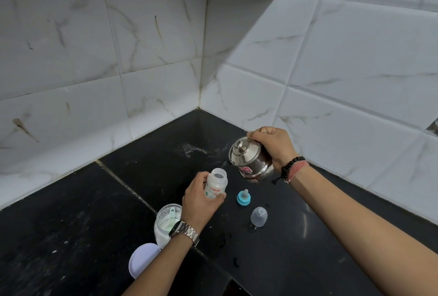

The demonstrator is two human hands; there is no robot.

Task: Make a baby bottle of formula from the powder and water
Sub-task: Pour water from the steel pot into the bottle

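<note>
One word, "LuvLap", marks the bottle (216, 186).

The left hand (201, 197) is reaching forward from the lower middle, fingers and thumb curling in a grip, a metal watch on its wrist. The right hand (272, 145) is raised higher, farther forward, fingers clenching, wrist bending downward, wearing bead and thread bracelets.

Black countertop (71, 220): powder jar (166, 222), lid (142, 260), teat ring (244, 197), cap (258, 216).
</note>
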